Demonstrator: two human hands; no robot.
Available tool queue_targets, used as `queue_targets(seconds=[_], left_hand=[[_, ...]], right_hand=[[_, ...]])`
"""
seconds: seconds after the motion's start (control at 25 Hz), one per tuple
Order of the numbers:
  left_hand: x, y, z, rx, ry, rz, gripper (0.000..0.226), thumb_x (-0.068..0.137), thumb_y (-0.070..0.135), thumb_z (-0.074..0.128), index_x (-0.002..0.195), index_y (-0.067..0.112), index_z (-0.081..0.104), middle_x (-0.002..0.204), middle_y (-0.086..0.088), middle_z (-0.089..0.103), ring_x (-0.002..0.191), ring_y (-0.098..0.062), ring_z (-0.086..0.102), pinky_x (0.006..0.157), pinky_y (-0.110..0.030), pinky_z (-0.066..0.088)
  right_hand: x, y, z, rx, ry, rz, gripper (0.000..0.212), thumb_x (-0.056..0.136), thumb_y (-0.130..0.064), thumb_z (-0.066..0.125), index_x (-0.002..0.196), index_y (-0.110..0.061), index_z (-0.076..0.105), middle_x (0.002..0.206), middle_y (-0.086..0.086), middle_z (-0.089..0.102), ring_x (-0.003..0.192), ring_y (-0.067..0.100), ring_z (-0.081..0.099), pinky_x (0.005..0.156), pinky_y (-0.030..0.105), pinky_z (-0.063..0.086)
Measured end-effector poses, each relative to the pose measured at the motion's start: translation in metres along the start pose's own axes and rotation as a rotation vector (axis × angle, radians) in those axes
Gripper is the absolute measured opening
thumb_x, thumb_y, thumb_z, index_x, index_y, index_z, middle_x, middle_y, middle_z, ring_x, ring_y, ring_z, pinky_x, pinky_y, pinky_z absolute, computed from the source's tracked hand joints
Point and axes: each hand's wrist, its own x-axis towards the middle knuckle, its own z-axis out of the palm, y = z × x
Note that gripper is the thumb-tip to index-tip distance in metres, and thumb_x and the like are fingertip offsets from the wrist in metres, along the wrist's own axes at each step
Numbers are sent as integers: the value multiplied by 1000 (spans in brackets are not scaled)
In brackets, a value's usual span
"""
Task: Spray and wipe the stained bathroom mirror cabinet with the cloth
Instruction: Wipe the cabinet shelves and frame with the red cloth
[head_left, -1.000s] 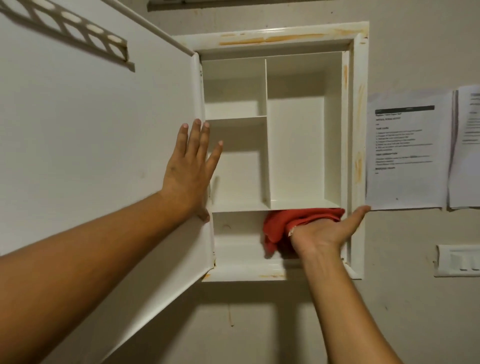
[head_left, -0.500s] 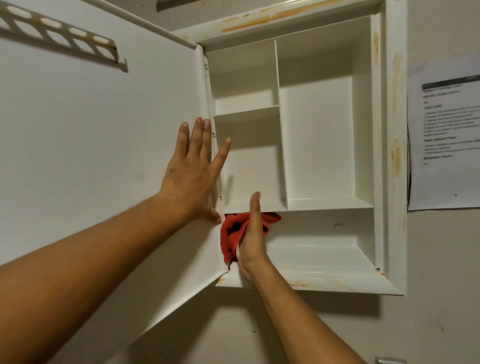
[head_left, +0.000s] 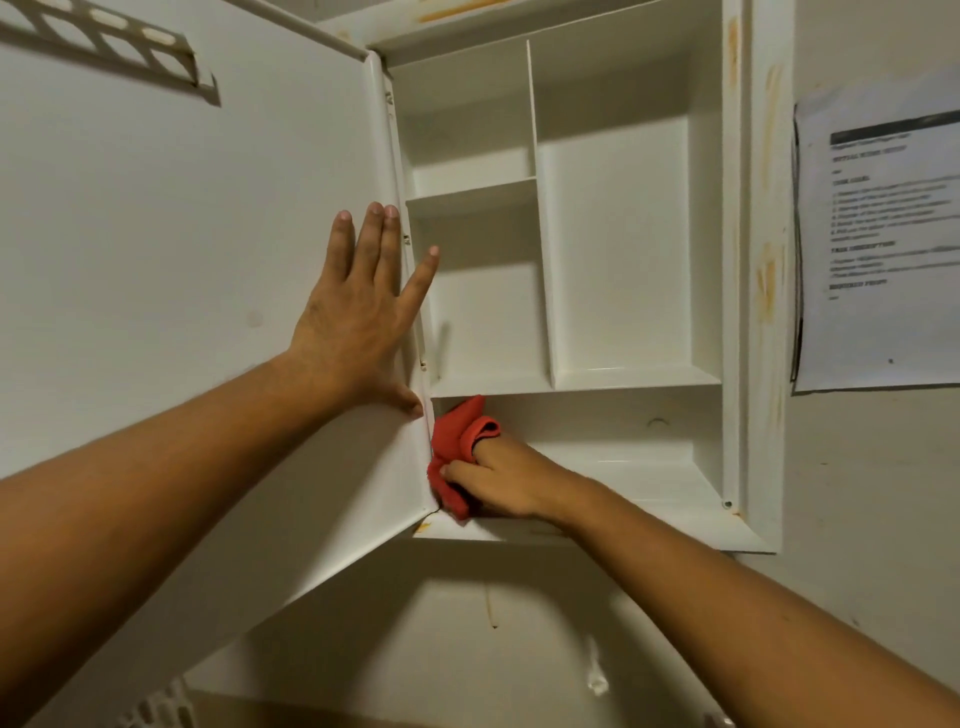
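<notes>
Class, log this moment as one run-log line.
stage: wipe bottom shelf, left corner | left hand: flat on open door | right hand: grips red cloth

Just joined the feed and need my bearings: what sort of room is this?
Probably a bathroom: a white wall cabinet with small shelves and orange stains on its frame, the left hand flat on its open door, and the right hand holding a red cloth in the bottom compartment.

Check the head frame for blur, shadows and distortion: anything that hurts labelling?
Head view: dim, warm light, no glare; the cabinet frame leans and bows from the wide lens; text on the paper sheet is too soft to read; shadow sits under the shelves and below the open door; the left hand, right hand and red cloth are fairly sharp.
</notes>
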Motion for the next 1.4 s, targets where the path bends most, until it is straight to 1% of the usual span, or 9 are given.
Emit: queue_targets(seconds=[0.12,0.24,0.44,0.64,0.92,1.0,1.2,1.28,1.4], left_hand=[[-1,0,-1,4,-12,-1,164,48,108,43,155,8,-31,159,-38,-27,149,-52,-26,122,-64,-3],[0,-2,3,-1,5,4,164,47,108,44,156,9,-29,160,-38,-25,150,-53,-25,122,-65,-2],[1,-1,5,-1,5,9,165,46,108,44,157,9,-27,160,-38,-23,150,-52,-24,122,-65,-2],[1,-1,8,8,21,5,165,46,109,43,157,9,-27,160,-39,-22,151,-52,-23,122,-64,-3],[1,-2,6,15,22,8,164,47,109,42,156,8,-29,160,-38,-24,150,-52,-24,123,-64,-2],[1,-1,5,14,13,8,164,48,108,43,156,8,-30,160,-38,-24,150,-52,-23,122,-64,-3],[3,1,7,12,4,-6,166,46,107,46,156,8,-30,160,-39,-23,150,-53,-23,122,-65,-2],[3,1,8,14,5,-3,166,46,107,46,155,7,-30,160,-39,-23,150,-53,-23,122,-65,-2],[2,2,8,14,13,-4,166,46,108,45,155,7,-30,159,-39,-24,150,-53,-23,122,-65,-3]], right_hand=[[-12,1,-17,-625,19,-42,27,97,-43,58,87,-18,57,91,4,66,81,27,61,72,36,48],[-41,23,-28,-854,254,322,25,92,-41,60,102,-19,65,105,7,61,89,29,57,70,36,41],[-33,26,-17,-97,850,523,28,98,-40,65,105,-13,64,98,6,59,85,29,60,73,37,50],[39,-3,45,-313,560,238,16,98,-18,57,111,-12,63,105,11,59,95,32,61,76,38,48],[25,11,-2,-770,142,-45,12,94,-18,66,106,-20,68,94,-1,56,87,25,65,69,37,54],[11,23,-15,-714,221,53,15,91,-22,69,106,-25,67,98,-2,65,90,24,66,75,38,56],[2,26,2,-225,769,363,14,92,-7,59,90,-20,64,81,-6,62,74,18,60,65,34,50],[27,11,18,-228,727,340,16,92,-4,57,89,-18,64,83,-3,63,75,19,61,66,33,47],[49,0,29,-559,493,164,11,97,-6,60,94,-15,66,89,4,68,80,24,66,69,36,52]])
